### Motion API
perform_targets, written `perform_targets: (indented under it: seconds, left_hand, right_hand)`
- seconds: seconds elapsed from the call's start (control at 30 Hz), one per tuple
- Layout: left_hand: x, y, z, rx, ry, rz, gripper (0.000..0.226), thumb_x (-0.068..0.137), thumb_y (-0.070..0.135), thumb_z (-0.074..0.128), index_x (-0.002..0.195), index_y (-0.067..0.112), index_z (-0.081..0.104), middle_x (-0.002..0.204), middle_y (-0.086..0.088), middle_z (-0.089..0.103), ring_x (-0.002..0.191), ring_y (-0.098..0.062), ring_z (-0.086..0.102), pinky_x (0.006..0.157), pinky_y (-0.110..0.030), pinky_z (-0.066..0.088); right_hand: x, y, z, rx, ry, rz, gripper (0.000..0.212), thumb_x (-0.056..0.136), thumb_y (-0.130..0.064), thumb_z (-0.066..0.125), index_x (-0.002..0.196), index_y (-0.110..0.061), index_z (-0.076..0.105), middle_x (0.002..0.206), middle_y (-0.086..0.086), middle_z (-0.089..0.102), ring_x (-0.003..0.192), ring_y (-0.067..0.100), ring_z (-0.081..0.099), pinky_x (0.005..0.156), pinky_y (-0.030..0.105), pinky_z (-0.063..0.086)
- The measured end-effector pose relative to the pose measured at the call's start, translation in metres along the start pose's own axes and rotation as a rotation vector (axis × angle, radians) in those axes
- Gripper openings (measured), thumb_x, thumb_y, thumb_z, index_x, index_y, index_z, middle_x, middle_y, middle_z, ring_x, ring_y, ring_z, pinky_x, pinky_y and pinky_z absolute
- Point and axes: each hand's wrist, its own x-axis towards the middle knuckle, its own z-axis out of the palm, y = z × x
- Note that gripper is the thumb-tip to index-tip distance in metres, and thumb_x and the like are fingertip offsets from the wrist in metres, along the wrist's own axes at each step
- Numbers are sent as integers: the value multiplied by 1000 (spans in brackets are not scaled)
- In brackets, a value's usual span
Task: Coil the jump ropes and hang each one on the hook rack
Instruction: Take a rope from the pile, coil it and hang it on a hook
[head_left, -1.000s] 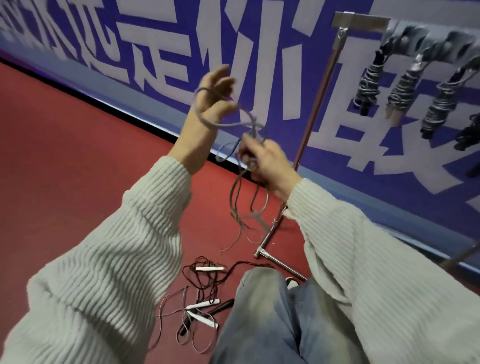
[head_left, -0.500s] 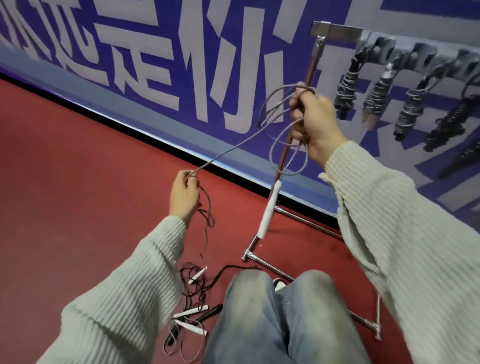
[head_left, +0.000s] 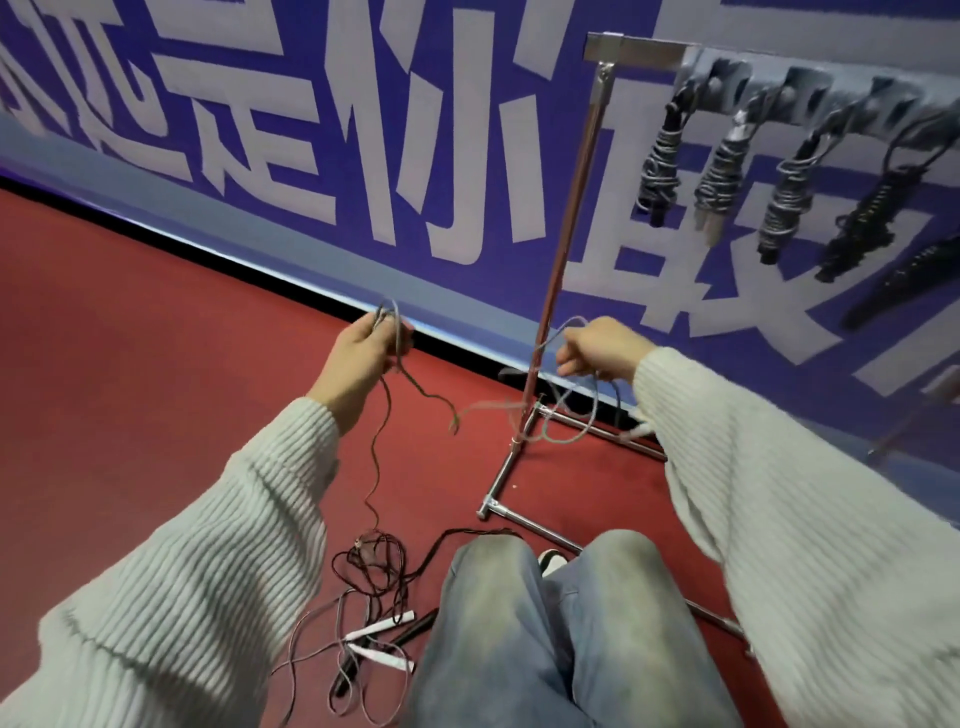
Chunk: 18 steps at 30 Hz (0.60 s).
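While the person's knees in faded blue jeans (head_left: 545, 623) fill the bottom of the view, a tangle of loose jump ropes (head_left: 371, 597) lies on the red floor (head_left: 130, 389) just to their left, thin dark cords looped over each other with several white handles (head_left: 382, 629) and one dark handle among them. Both arms wear pale ribbed sleeves (head_left: 182, 571) and reach forward over this pile. Further out, the left hand (head_left: 358, 348) is raised with its fingers curled, pinching a small loop of grey rope (head_left: 395, 332) at the fingertips; from there one strand hangs down in a wavy line to the pile on the floor, and another sags across toward the other hand. The right hand (head_left: 597, 348) is also closed, gripping the same rope, with a few loose loops dangling below it and a white handle tip showing just under the wrist, blurred. Behind the right hand stands the metal rack (head_left: 566, 234), its thin upright post rising from a chrome base on the floor to a crossbar near the top of the view. Along that bar, five coiled ropes (head_left: 660, 166) already hang side by side, three grey and two black. Beyond everything runs a blue wall (head_left: 467, 130) with large white lettering.
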Motion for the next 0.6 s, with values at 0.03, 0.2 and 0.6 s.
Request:
perform_targets:
  seconds: [0.03,0.2,0.6]
  left_hand:
    - [1,8,5,-19,-12,5,25,109,27,45,91,23,63,80,4,63,74,-11,56,66,-26,38]
    - [8,45,17,-174,-93,54,15,107,28,49,103,24,64,90,4,67,87,-14,63,75,-34,45]
    - [0,136,45,-342,-285,222,16,106,26,52,115,19,65,113,-6,68,114,-24,66,94,-50,55]
  right_hand:
    - [2,5,6,-59,14,-13,44,107,-18,37,74,-6,62,41,-8,61,38,3,57,34,10,32]
    - [9,33,34,-192,-14,-31,36,102,-19,49,68,-10,60,46,0,60,36,8,54,41,19,37]
    - [2,39,90,2,-194,-237,41,90,-23,76,128,-20,59,80,6,64,56,13,56,59,26,46]
